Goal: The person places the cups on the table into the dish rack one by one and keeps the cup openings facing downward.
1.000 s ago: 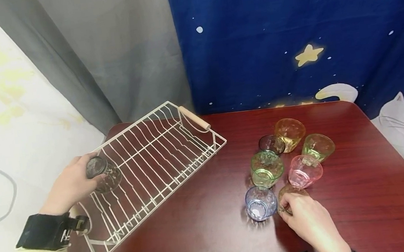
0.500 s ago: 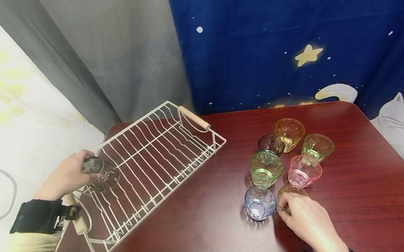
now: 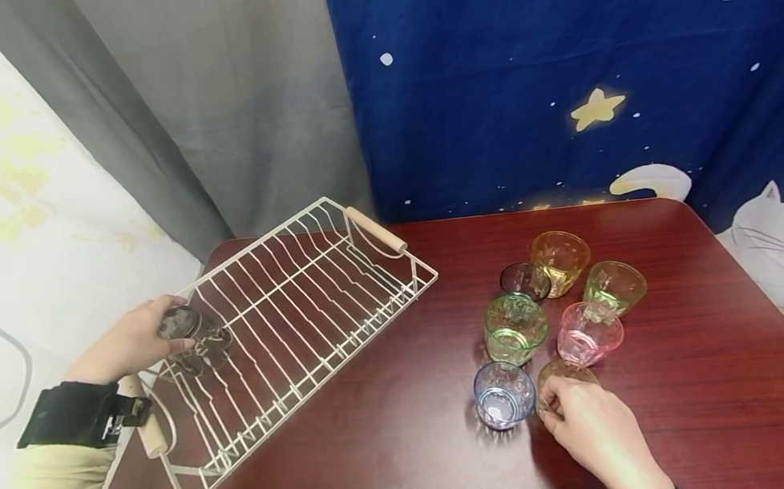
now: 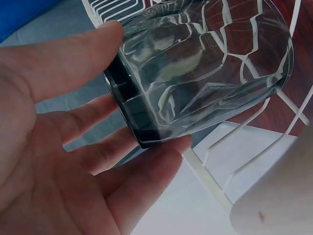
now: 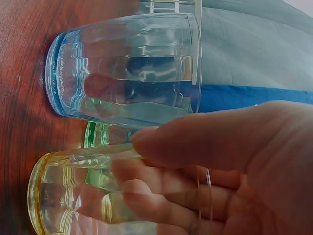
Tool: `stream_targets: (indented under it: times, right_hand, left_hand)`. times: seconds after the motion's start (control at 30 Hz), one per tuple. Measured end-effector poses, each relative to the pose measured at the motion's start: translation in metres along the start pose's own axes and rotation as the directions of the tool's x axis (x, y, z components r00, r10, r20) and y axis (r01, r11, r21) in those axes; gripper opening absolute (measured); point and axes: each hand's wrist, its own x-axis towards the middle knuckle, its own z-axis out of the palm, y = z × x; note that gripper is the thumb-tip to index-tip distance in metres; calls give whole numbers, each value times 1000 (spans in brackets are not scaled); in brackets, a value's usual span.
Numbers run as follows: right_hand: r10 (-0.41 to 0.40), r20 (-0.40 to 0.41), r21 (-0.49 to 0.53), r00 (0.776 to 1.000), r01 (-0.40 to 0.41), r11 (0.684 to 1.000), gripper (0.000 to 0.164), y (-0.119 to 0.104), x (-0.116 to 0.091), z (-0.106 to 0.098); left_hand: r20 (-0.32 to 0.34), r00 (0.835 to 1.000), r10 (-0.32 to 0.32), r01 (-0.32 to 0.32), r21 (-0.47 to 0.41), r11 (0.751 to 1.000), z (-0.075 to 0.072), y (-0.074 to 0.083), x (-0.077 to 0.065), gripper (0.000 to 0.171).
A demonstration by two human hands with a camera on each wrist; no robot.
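My left hand (image 3: pixel 123 344) grips a smoky grey drinking glass (image 3: pixel 204 350) by its thick base, thumb on one side and fingers on the other. That glass is upside down, mouth toward the bars at the left end of a white wire dish rack (image 3: pixel 313 391). In the left wrist view, its clear wall overlaps the wires. At the right, my right hand (image 3: pixel 597 423) pinches the upper wall of an amber glass (image 5: pixel 54 191), which stands upright on the table. A blue glass (image 3: pixel 504 397) stands close beside it, left of the fingers.
Behind the right hand stand a pink glass (image 3: pixel 589 335), two green glasses, a dark glass (image 3: pixel 523 282) and a yellow glass (image 3: pixel 560 257), all upright. The rack has wooden handles (image 3: pixel 377 230) at both ends. Curtains hang along the table's back edge.
My left hand has shifted slightly left with the grey glass, which moved a little that way at the rack's end. My right hand stays at the amber glass.
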Motion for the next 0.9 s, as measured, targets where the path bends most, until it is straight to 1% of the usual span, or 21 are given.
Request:
stream_targets:
  times: [0.07,0.23,0.3,0.47,0.7,0.9]
  right_hand:
    - [-2,-6,0,1000,2,1000,16,0,-1,-1]
    - [-45,-45,-9,998,45,999,19,0,-1,-1]
    - [-53,-45,-11,998,53,999,19,1,-1,-1]
    - [-46,-33,-11,998,46,999,17,2,0,1]
    - [-52,-84,-24,995,50,998,20,3,-2,2]
    - [-38,-95,-37,995,35,999,23,3,0,1]
  left_hand:
    - [2,1000,1,-1,9,1000,0,0,0,68]
    - [15,1000,4,-4,13,1000,0,1,-1,70]
    - [20,1000,2,-2,11,1000,1,0,-1,70]
    - [31,999,-16,16,6,1000,3,-1,-1,73]
    - [31,999,-16,16,-1,1000,6,-5,-3,72]
    - [31,999,-12,13,-24,1000,5,-3,-5,71]
